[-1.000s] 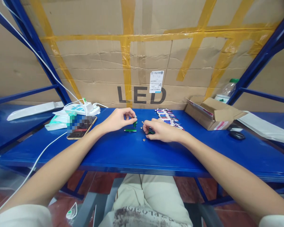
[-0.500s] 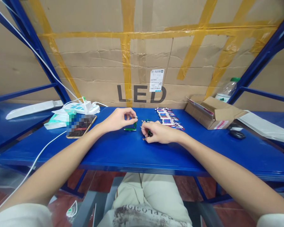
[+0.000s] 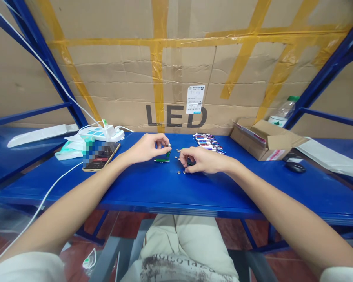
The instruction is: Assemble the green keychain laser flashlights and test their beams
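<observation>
My left hand pinches a short green metal tube between thumb and fingers, holding it upright with its silvery end at the top. A second green tube lies flat on the blue table just below those fingertips. My right hand is curled low over the table, thumb and forefinger bent towards each other. Something dark green shows partly within its fingers; its kind is hidden. Several small round metal discs like button cells lie around the right fingertips, one by the thumb tip.
Behind the right hand lies a row of colourful metal tubes. An open cardboard box, a black mouse and a bottle are at the right. A phone, tissue pack and power strip are at the left.
My right hand has shifted slightly right and away from me, its thumb and forefinger loosening. More discs are uncovered beside it. My left hand holds the green tube in the same place.
</observation>
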Motion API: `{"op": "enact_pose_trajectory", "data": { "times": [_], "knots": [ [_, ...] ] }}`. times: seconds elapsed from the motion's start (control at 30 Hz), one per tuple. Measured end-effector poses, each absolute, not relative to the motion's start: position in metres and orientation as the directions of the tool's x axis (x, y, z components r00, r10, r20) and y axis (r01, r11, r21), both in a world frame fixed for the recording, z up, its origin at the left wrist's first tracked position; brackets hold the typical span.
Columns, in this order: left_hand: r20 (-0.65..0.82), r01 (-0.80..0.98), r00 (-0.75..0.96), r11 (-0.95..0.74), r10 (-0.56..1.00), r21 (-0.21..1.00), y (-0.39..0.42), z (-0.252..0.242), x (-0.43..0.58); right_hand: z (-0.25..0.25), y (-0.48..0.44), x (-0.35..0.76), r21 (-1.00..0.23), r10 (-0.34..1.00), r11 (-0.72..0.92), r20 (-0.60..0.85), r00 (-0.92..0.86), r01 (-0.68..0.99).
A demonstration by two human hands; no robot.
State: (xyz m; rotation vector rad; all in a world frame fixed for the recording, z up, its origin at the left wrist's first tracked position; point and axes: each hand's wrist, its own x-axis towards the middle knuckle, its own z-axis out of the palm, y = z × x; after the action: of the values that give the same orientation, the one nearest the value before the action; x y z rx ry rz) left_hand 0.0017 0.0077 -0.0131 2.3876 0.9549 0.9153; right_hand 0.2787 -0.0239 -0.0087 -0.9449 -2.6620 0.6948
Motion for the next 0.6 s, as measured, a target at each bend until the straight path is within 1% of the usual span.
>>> {"op": "enact_pose_trajectory", "data": {
  "times": [0.13, 0.33, 0.43, 0.6],
  "knots": [
    [0.421, 0.447, 0.557, -0.686, 0.715, 0.573, 0.0073, -0.0146, 0.0029, -0.0094, -0.022, 0.2816, -0.425, 0.665, 0.689, 0.049, -0.745, 0.587],
    [0.394, 0.444, 0.579, -0.681, 0.714, 0.582, 0.0053, -0.0168, 0.0055, -0.0102, -0.0233, 0.2789, -0.406, 0.664, 0.693, 0.037, -0.747, 0.596],
    [0.391, 0.441, 0.586, -0.685, 0.709, 0.58, 0.0044, -0.0168, 0.0065, -0.0115, -0.0232, 0.2782, -0.423, 0.655, 0.695, 0.04, -0.755, 0.581],
    [0.4, 0.443, 0.591, -0.696, 0.701, 0.565, 0.0042, -0.0173, 0.0074, -0.0153, -0.0208, 0.2775, -0.512, 0.647, 0.656, 0.004, -0.762, 0.555]
  ]
}}
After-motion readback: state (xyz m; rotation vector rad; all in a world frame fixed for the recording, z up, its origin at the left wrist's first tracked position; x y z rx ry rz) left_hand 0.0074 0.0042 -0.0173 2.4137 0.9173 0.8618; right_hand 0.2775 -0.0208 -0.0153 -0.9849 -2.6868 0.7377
